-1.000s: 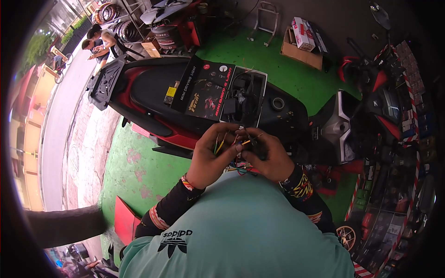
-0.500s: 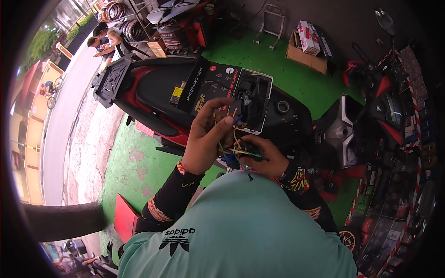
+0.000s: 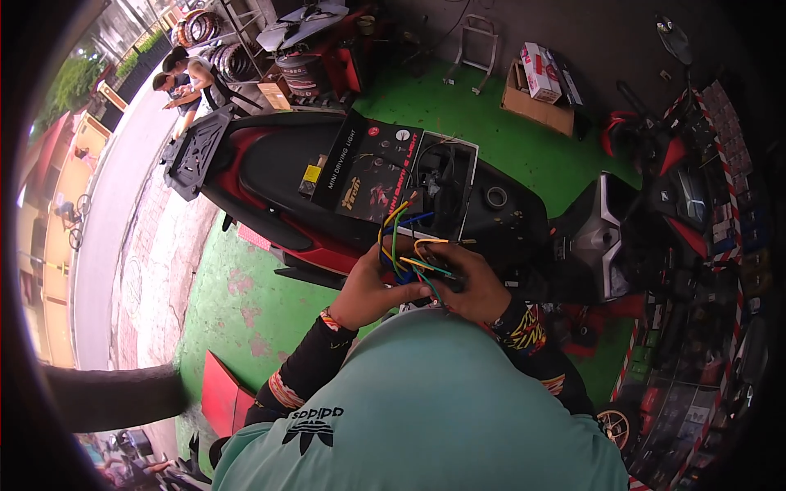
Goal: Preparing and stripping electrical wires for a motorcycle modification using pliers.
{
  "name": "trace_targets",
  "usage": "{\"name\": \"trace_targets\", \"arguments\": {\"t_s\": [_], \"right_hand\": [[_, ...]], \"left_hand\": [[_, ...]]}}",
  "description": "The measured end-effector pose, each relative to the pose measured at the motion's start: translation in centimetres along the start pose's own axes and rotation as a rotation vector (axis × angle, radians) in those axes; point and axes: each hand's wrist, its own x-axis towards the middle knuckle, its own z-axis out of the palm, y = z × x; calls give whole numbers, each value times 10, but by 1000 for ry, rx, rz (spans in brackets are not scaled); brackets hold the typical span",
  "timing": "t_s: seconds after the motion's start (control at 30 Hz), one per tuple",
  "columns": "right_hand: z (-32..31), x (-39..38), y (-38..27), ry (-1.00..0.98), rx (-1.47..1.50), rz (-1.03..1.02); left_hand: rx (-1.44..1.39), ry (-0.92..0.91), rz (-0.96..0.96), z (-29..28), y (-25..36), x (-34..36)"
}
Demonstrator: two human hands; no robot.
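Observation:
A bundle of coloured wires, yellow, green, blue and orange, stands up between my two hands in front of my chest. My left hand is closed round the lower part of the bundle, its thumb pointing inward. From the other side my right hand grips the same bundle, with yellow and green wire ends lying across its fingers. What lies deeper between the palms is hidden. Just beyond the hands, an open black box with a white rim holds dark parts and cables on the motorcycle seat.
The red and black motorcycle stretches across in front of me, with a rear rack at left. A cardboard box sits on the green floor. Display shelves line the right side. Two people are at the far left.
My left hand has moved down from the upper wire ends to the bundle's base, beside my right hand. The wires now stand up more visibly.

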Motion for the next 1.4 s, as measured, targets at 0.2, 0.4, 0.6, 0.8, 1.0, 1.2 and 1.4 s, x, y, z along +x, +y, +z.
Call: {"name": "trace_targets", "arguments": {"t_s": [0.2, 0.4, 0.6, 0.8, 1.0, 1.2, 1.4], "right_hand": [[-5, 3, -10, -52, -43, 75], [-7, -2, -10, -145, -70, 138], [-7, -7, 5, -119, -15, 65], [-12, -6, 3, -166, -155, 33], [-16, -1, -12, -184, -220, 12], [-34, -11, 0, -25, -175, 40], [-39, 10, -29, -5, -425, -76]], "left_hand": [[-195, 37, -77, 6, 24, 6], [-205, -10, -176, -6, 29, 10], [-205, 101, -147, 8, 24, 16], [-520, 214, -23, 26, 13, 19], [-506, 294, -25, 22, 16, 16], [-388, 334, -7, 16, 21, 8], [-276, 273, -14, 17, 29, 1]]}}
